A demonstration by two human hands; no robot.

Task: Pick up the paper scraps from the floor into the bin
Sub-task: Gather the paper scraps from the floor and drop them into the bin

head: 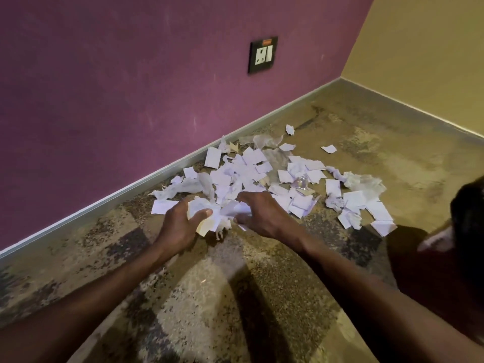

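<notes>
A pile of white paper scraps [251,169] lies spread on the mottled floor near the purple wall's skirting. My left hand [180,224] grips a crumpled bunch of scraps [209,218], thumb curled over its top. My right hand [262,213] is curled round scraps at the near edge of the pile, fingers pinching paper beside the left hand's bunch. More scraps [364,205] trail off to the right. At the right edge stands a dark red bin [429,279], partly cut off by the frame.
The purple wall [117,100] with a black socket plate [262,55] runs along the left. A yellow wall [424,53] closes the corner at the back right. A dark blurred shape [468,213] hangs over the bin at the right edge.
</notes>
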